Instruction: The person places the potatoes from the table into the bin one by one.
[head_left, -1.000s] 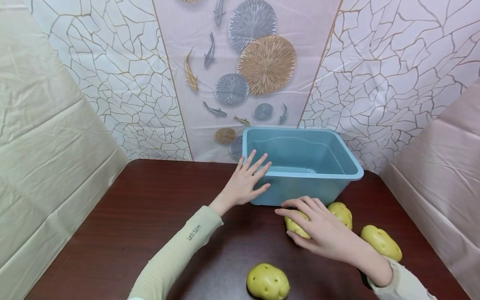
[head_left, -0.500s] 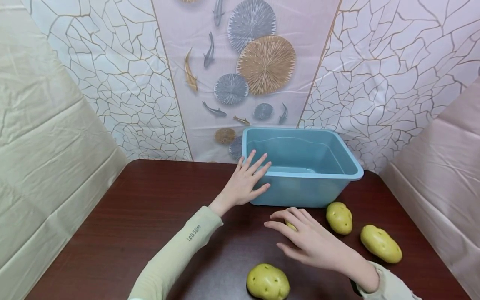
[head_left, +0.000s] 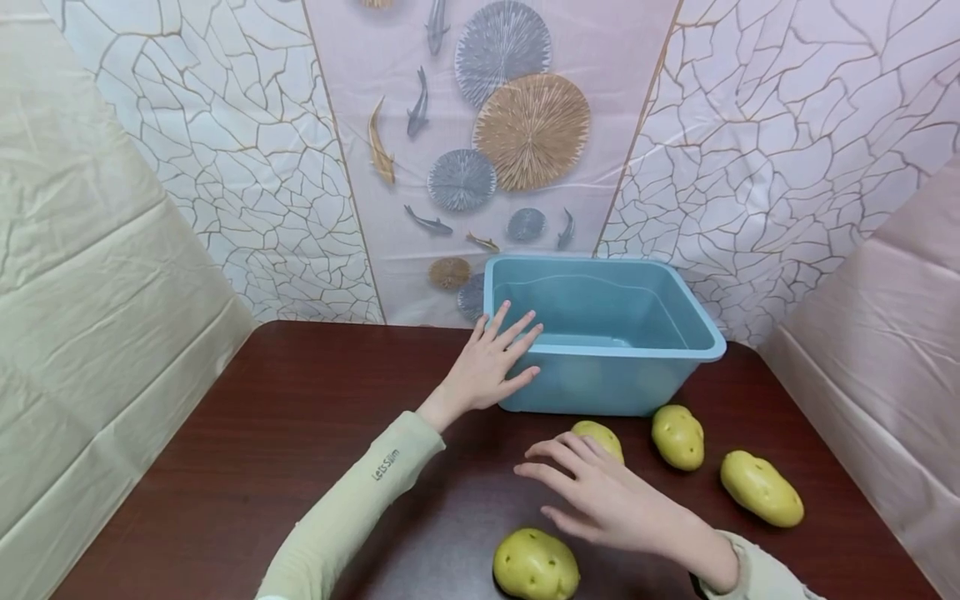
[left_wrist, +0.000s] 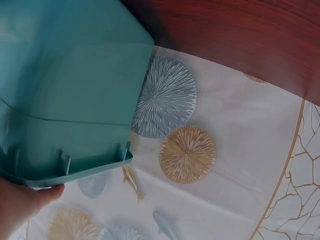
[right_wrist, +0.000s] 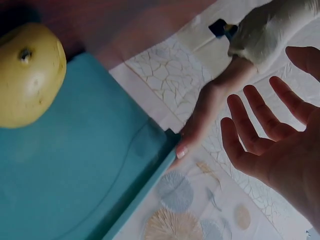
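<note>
Looking at the bin (head_left: 600, 379) first: it's a blue-teal tub, plastic by the look of it, basically a rounded rectangle with smooth walls that taper toward the base and a thick lip around the top, plus little ribs tucked under that lip in the left wrist view. The left hand (head_left: 480, 367) is at its left end with the fingers (head_left: 525, 340) fanned out straight, touching the rim there rather than clenching it. The right hand (head_left: 600, 496) isn't grasping anything, just loosely bent, spread fingers over the table. Four potatoes sit outside the tub, all yellow, lumpy ovals with a slight sheen and dimpled little eyes. The partly covered potato (head_left: 600, 437) is in front of the bin, its lower part hidden behind the right hand. The plump potato (head_left: 678, 438) is just beside the bin's near right corner, the longer potato (head_left: 762, 489) lies farther right at a slant, and the rounder potato (head_left: 536, 564) is nearest the viewer. The table (head_left: 337, 383) is dark reddish-brown with a faint wood grain and soft shine, and the creased fabric backdrop (head_left: 225, 167) has crackle lines, koi and spoked discs printed on it.
</note>
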